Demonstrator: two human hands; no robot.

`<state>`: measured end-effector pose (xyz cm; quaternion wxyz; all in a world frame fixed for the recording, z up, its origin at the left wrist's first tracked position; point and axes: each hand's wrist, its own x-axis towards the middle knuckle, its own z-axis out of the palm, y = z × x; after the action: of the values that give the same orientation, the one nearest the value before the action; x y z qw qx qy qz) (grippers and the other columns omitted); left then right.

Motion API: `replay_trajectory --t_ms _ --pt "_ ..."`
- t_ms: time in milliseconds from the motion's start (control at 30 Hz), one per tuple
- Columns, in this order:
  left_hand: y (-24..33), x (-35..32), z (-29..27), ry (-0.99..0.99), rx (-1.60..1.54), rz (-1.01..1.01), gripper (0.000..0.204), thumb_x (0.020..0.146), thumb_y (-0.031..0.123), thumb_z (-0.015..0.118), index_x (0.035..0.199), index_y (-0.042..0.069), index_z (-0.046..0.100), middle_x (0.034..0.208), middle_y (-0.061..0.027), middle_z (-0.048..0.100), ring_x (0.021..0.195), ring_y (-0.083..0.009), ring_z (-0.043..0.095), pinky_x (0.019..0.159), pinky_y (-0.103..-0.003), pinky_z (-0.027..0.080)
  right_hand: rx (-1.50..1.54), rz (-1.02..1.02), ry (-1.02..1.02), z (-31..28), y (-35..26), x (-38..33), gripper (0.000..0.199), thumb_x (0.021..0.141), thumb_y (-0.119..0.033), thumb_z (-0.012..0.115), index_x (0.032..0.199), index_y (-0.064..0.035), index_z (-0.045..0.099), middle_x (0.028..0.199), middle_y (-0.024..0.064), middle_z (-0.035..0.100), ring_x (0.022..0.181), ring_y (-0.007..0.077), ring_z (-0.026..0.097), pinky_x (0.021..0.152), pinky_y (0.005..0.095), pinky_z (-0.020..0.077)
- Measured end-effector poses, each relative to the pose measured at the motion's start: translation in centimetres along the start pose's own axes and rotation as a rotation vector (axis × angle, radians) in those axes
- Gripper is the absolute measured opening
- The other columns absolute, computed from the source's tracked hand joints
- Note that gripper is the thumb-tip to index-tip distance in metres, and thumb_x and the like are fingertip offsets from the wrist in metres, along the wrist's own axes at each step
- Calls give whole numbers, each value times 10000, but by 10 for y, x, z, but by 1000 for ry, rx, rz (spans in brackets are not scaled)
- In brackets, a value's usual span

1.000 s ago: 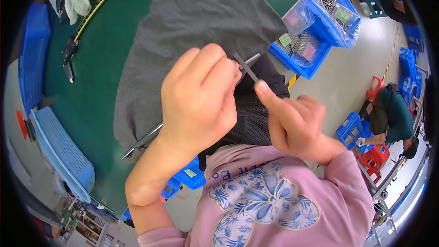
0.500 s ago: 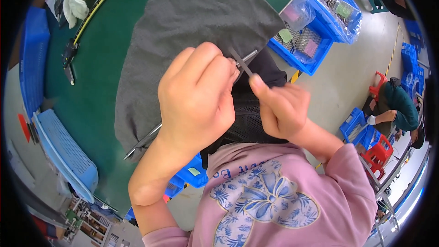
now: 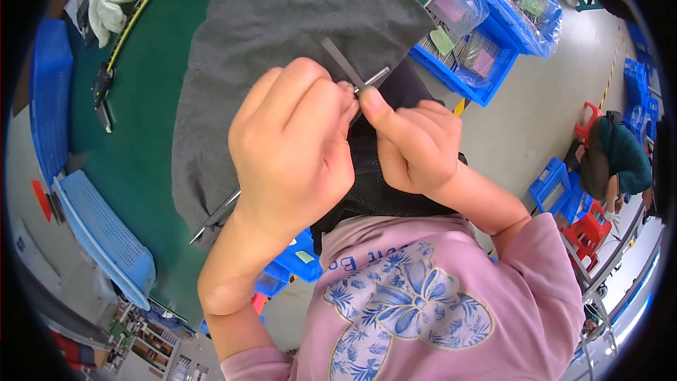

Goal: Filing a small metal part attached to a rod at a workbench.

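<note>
My left hand (image 3: 290,142) is closed around a thin, shiny metal rod (image 3: 216,218). One end of the rod pokes out past my fingertips, and its long other end runs back under my wrist to the lower left. In my right hand (image 3: 417,147) is a flat, dark grey file (image 3: 341,61), pinched with the thumb along it. The file crosses the rod near its tip, just beyond my left fingers; firm contact is hard to make out. Beneath both hands a dark grey cloth (image 3: 282,17) covers the table edge and part of my lap.
On the green table (image 3: 151,92) lie a caliper (image 3: 104,92), a yellow-black tape strip (image 3: 137,14) and a white glove (image 3: 109,7). Blue bins (image 3: 462,88) with metal parts stand at the upper right. A light-blue basket (image 3: 106,233) sits left. Another person (image 3: 620,152) crouches far right.
The file has slid up and to the left across the rod, with more of it now past the rod. Both hands sit slightly further left.
</note>
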<state>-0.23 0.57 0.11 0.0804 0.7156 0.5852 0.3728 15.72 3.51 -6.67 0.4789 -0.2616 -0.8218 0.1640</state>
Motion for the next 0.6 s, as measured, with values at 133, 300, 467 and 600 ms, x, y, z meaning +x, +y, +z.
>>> replay_trajectory --t_ms 133,300,467,600 --pt "-1 0 2 -14 -27 -18 193 617 -60 692 727 28 559 722 -63 507 601 -251 500 512 -352 407 -34 33 -122 -11 5 -27 496 608 28 624 1094 -26 711 521 -24 356 382 105 346 389 276 247" --pt "0 0 -3 -22 -20 -7 191 619 -57 693 727 29 561 728 -62 513 613 -251 509 520 -348 412 3 -82 88 15 11 -10 517 573 19 623 1080 -29 709 515 -31 321 386 105 331 395 269 240" --pt "0 2 2 -42 -33 2 188 628 -54 695 729 30 561 734 -63 515 618 -248 510 521 -342 414 4 -131 107 15 22 -17 525 546 2 639 1065 -32 710 514 -33 300 390 107 326 400 271 238" --pt "0 0 -2 -30 -15 -16 189 631 -57 693 725 32 555 734 -64 514 615 -250 509 521 -341 413 42 -131 93 19 20 -22 529 546 -9 646 1072 -28 704 520 -36 304 391 109 325 402 268 252"
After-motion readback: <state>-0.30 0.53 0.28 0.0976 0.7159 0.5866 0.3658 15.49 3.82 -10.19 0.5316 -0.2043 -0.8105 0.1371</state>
